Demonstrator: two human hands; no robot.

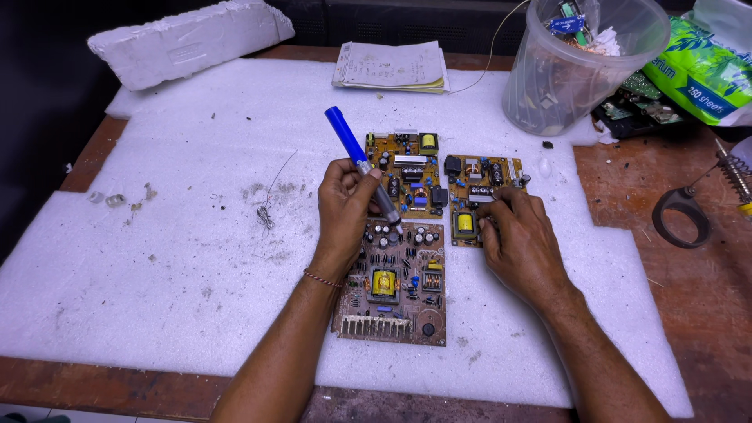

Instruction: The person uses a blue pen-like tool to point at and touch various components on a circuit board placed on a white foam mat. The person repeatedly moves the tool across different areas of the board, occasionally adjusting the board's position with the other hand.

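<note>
Electronics repair workshop, circuit boards (399,258) on foam mat (180,258), soldering iron stand (689,211), parts tub (580,66)
</note>
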